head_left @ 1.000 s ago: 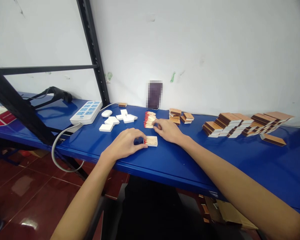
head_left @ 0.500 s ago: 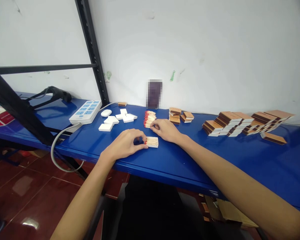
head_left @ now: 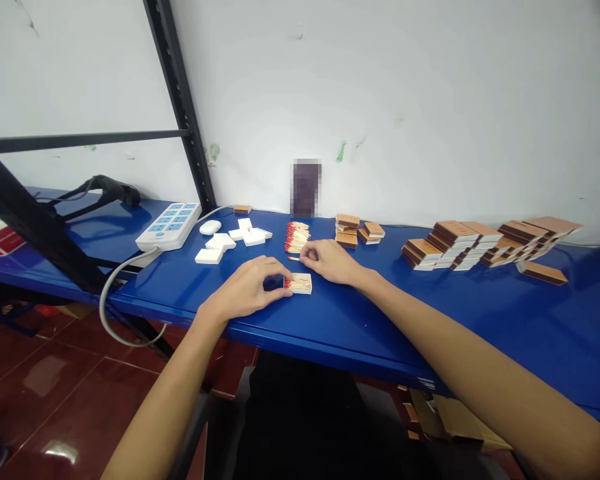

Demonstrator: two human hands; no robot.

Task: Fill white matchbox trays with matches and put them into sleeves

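Note:
My left hand (head_left: 253, 283) grips the left end of a small white matchbox tray (head_left: 304, 289), thumb at the near side and fingers at the far side. Red-headed matches lie inside, heads toward that hand. Just beyond, my right hand (head_left: 330, 260) pinches a single match (head_left: 294, 259) between thumb and fingertips, its red head pointing left. Behind those fingertips a pile of loose matches (head_left: 298, 237) lies on the blue table, red heads to the left. The right hand's other fingers are curled in.
White trays (head_left: 209, 256) lie in a loose group at left, near a white rounded object (head_left: 210, 227) and a power strip (head_left: 169, 227). Matchboxes (head_left: 347, 230) sit behind my right hand; more stacked matchboxes (head_left: 453, 243) stand at right. A black shelf post (head_left: 185, 100) rises at left.
My right hand has drawn one match slightly away from the near edge of the pile. My left hand stays on the tray. The view has shifted slightly.

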